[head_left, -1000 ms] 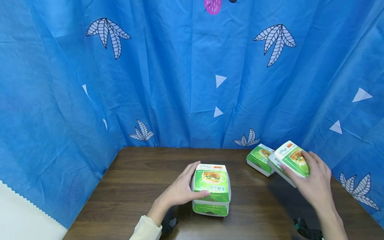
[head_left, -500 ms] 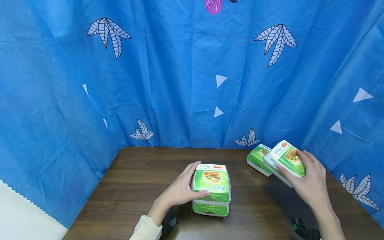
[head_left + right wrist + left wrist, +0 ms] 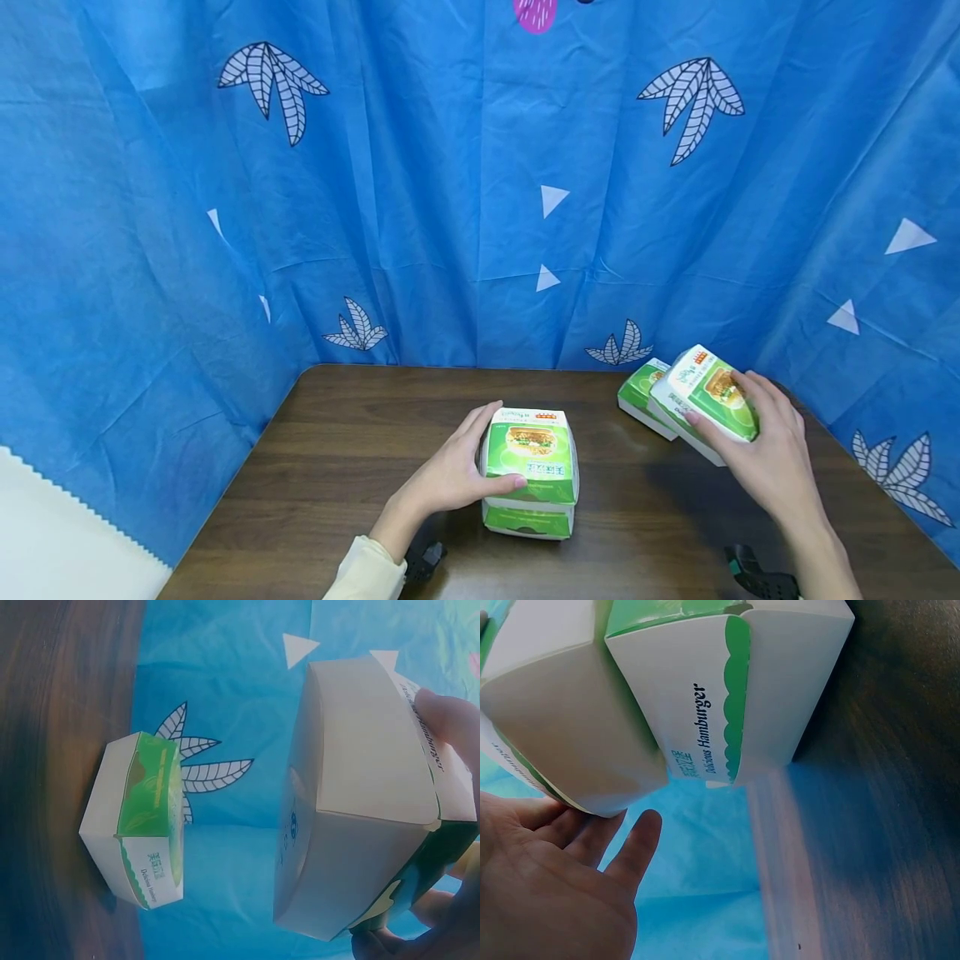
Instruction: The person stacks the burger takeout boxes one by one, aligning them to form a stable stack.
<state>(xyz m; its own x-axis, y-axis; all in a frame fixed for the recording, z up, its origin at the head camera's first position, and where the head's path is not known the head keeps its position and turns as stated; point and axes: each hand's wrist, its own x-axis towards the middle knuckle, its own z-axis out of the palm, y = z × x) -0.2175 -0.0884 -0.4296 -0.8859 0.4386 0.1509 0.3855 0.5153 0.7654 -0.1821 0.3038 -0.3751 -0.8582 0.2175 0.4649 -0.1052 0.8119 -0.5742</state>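
Observation:
Two green and white hamburger boxes stand stacked near the table's middle, the upper box [image 3: 531,442] [image 3: 570,735] on the lower box [image 3: 528,522] [image 3: 690,697]. My left hand [image 3: 442,483] [image 3: 562,877] grips the upper one from its left side, thumb along the front. On the right, my right hand [image 3: 772,462] holds a third hamburger box [image 3: 705,396] [image 3: 367,750], tilted and raised off the table. Behind it, partly covered in the head view, another hamburger box [image 3: 640,390] [image 3: 146,787] sits on the table; the right wrist view shows a gap between these two.
The brown wooden table [image 3: 330,450] reaches back to a blue patterned curtain [image 3: 435,183], which also runs along both sides. A white surface [image 3: 60,533] shows at the lower left. Dark wrist straps sit by both hands.
My right hand has shifted left and slightly upward with its hamburger box, which now covers more of the box behind. The left hand and the stacked boxes stay put.

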